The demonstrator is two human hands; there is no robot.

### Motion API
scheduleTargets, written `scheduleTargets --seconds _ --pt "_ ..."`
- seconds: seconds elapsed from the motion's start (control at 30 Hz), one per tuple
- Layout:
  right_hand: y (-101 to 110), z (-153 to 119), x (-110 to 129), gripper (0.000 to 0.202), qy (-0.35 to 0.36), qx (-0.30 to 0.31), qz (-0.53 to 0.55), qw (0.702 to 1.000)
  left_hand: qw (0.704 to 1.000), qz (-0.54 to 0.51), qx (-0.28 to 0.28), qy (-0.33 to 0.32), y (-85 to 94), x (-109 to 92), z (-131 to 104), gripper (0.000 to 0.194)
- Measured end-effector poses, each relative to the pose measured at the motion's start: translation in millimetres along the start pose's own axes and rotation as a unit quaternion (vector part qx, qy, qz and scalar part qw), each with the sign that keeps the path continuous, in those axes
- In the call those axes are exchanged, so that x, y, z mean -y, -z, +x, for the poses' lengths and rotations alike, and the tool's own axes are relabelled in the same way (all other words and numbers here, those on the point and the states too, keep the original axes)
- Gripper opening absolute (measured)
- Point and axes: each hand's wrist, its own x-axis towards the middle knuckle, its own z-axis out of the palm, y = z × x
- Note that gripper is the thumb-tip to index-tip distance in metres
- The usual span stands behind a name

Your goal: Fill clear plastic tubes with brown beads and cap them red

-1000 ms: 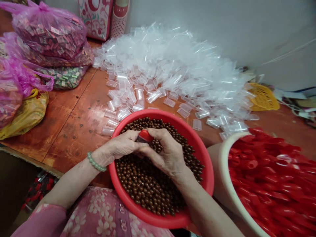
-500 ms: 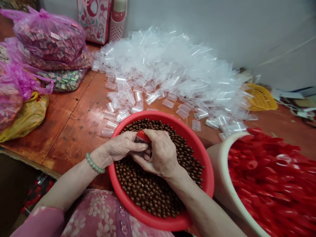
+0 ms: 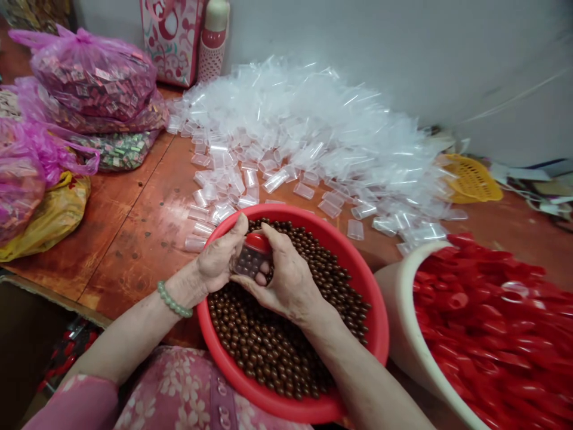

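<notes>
Over a red basin (image 3: 381, 322) of brown balls (image 3: 264, 346), both my hands hold a small clear plastic container (image 3: 249, 263) with a red cap (image 3: 258, 241). Brown balls show through its wall. My right hand (image 3: 289, 275) is closed round its right side, thumb by the cap and fingertips under it. My left hand (image 3: 221, 260) is against its left side with the thumb raised; its other fingers are mostly hidden behind the container.
Clear plastic tubes (image 3: 304, 131) lie heaped behind the basin. At right stands a cream bucket (image 3: 405, 298) of red plastic caps (image 3: 496, 328). Purple bags (image 3: 89, 77) sit at left, with a yellow basket (image 3: 474, 179) at the far right of the heap.
My left thumb has lifted off the container and points up. More of the container and its red cap now shows between my hands.
</notes>
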Motion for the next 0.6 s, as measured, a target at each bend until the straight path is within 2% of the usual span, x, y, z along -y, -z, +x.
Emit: scheduleTargets --seconds 0.07,0.33,0.5,0.6 --pt "-2.3 0.4 1.0 0.084 -0.002 -0.002 0.005 1.000 0.999 -0.002 -0.044 0.004 -1.6 0.3 3.2 0.066" --pt "-4.3 4.9 0.9 0.067 0.029 -0.011 -0.038 0.999 0.982 0.023 -0.185 -0.042 -14.2 4.6 8.0 0.037" --pt "-0.3 7.7 1.4 0.065 0.075 -0.021 -0.077 0.994 0.965 0.094 -0.223 -0.103 -24.6 5.6 3.1 0.035" --pt "-0.7 7.8 2.5 0.065 0.085 -0.031 -0.085 0.992 0.957 0.116 -0.246 -0.102 -27.1 5.1 0.2 0.035"
